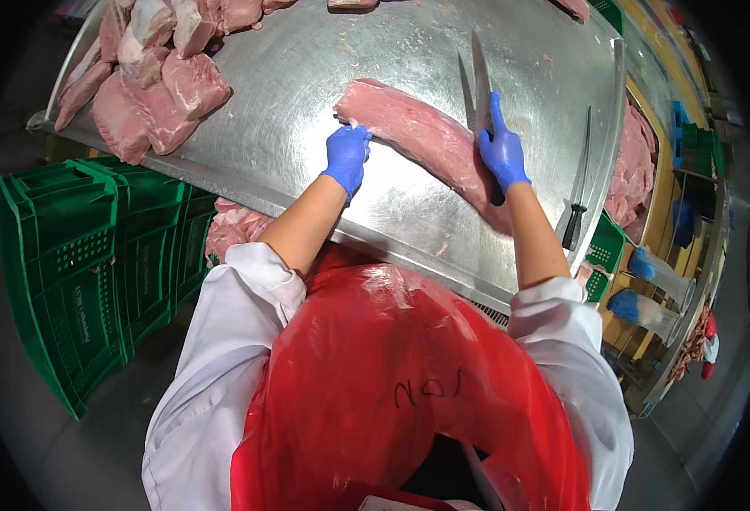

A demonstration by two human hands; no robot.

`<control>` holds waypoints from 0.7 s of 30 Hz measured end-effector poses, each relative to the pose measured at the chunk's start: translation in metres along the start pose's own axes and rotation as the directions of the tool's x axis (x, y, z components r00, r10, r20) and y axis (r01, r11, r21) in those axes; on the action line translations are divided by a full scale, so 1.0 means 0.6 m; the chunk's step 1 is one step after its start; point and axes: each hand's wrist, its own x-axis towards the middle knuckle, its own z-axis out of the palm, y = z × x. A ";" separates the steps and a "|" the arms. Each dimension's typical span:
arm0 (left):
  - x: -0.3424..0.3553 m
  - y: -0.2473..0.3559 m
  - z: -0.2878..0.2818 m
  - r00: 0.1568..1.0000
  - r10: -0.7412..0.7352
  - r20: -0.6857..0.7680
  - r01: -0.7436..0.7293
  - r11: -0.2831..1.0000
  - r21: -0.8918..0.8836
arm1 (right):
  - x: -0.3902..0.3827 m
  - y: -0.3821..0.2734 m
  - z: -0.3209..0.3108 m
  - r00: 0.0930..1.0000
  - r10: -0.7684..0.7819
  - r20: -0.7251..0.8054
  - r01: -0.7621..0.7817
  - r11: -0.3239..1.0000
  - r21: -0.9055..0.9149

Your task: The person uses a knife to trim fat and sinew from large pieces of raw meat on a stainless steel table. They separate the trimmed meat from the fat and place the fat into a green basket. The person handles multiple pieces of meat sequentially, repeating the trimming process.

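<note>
A long pink pork loin (pixel 417 123) lies slantwise across the steel table (pixel 281 94). My left hand (pixel 347 159), in a blue glove, is closed at the loin's far left end, its fingertips pinching the lower edge. In my blue-gloved right hand (pixel 502 152) is a knife (pixel 480 77), its blade pointing away from me and my index finger stretched along it. The handle is hidden in my palm. This hand is beside the loin's right side, and the blade stands clear of the meat. A dark streak like the blade's reflection shows on the steel left of it.
Several meat pieces (pixel 149 94) are heaped at the table's far left. A slim black-handled tool (pixel 574 223), like a sharpening steel, lies near the right edge. Green crates (pixel 68 264) stand at the left. More meat (pixel 633 170) fills a crate beyond the right edge.
</note>
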 end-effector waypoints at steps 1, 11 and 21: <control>-0.003 -0.001 0.004 1.000 0.009 0.006 -0.009 1.000 0.002 | -0.016 -0.014 -0.003 0.995 -0.069 -0.071 0.075 0.993 0.086; -0.014 -0.002 0.007 0.999 -0.005 -0.032 0.004 1.000 -0.017 | 0.015 -0.259 0.037 0.812 -0.376 0.446 0.472 0.872 -0.125; -0.022 -0.010 -0.003 0.996 0.069 -0.051 -0.064 0.993 0.096 | -0.012 -0.217 0.032 0.749 -0.317 0.582 0.515 0.831 -0.210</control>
